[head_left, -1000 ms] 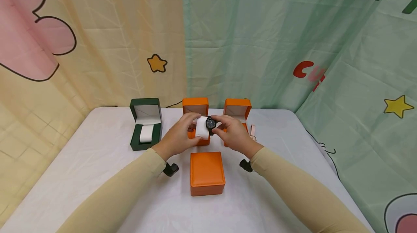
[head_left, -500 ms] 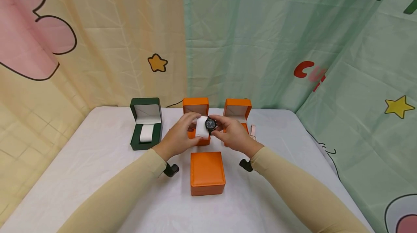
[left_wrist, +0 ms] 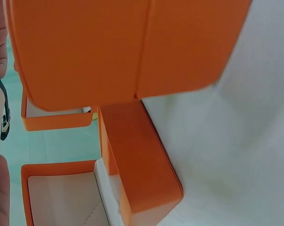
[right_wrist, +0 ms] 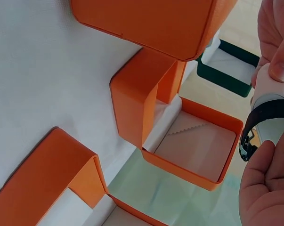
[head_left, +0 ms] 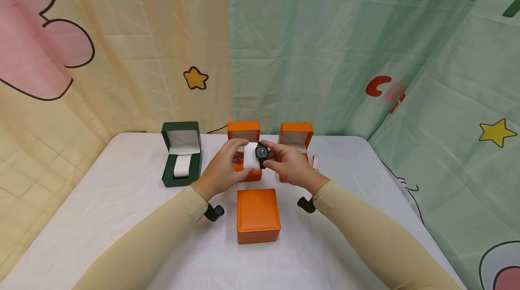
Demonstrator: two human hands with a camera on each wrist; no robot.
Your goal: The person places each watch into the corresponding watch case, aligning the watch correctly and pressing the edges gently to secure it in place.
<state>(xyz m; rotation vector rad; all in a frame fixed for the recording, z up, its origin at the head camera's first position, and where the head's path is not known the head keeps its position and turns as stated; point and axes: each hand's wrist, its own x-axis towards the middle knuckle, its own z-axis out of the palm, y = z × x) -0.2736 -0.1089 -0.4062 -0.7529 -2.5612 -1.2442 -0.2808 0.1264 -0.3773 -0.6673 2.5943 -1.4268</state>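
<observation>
My left hand (head_left: pixel 224 163) grips a white watch cushion (head_left: pixel 250 156) by its left part, thumb below and fingers above. A black wristwatch (head_left: pixel 262 152) with a round dark dial sits round the cushion's right end. Between thumb and fingers, my right hand (head_left: pixel 293 165) holds the watch. In the right wrist view, the dark strap (right_wrist: pixel 273 109) loops round the end of the cushion (right_wrist: pixel 266 84), with its metal buckle underneath. Both hands are above an open orange watch box (head_left: pixel 243 131), hiding most of its base.
An open green box (head_left: pixel 182 130) with a white cushion (head_left: pixel 182 166) stands at left. Another open orange box (head_left: pixel 296 133) is at back right, with a pale pink strap (head_left: pixel 315 162) beside it. A closed orange box (head_left: pixel 257 213) lies in front, on the white tablecloth (head_left: pixel 325 254).
The cushion and watch have risen very slightly and shifted a little left. My right fingers have shifted slightly on the watch. The boxes have not moved.
</observation>
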